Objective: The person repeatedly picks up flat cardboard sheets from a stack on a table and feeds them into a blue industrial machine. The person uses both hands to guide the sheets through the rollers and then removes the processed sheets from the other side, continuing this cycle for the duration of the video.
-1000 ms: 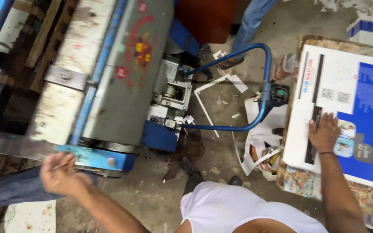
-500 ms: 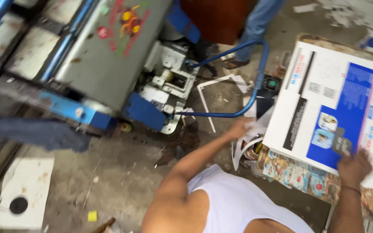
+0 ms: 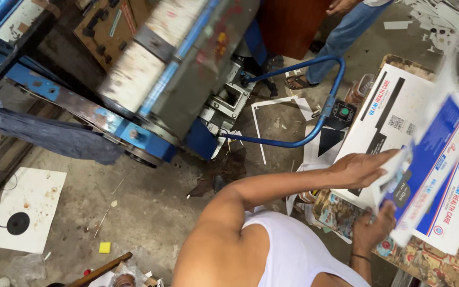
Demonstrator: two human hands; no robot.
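Concrete floor (image 3: pixel 150 212) is littered with scraps beneath a grey and blue machine (image 3: pixel 187 79) at 11 o'clock. At 3 o'clock, a printed sheet (image 3: pixel 426 159), white and blue, is gripped by the left hand (image 3: pixel 359 169) and right hand (image 3: pixel 373 229) and appears lifted off the stack (image 3: pixel 383 111); many sheets seem left.

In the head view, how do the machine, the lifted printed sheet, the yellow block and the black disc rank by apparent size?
1. Machine
2. Printed sheet, blurred and nearer the camera, so less sure
3. Black disc
4. Yellow block
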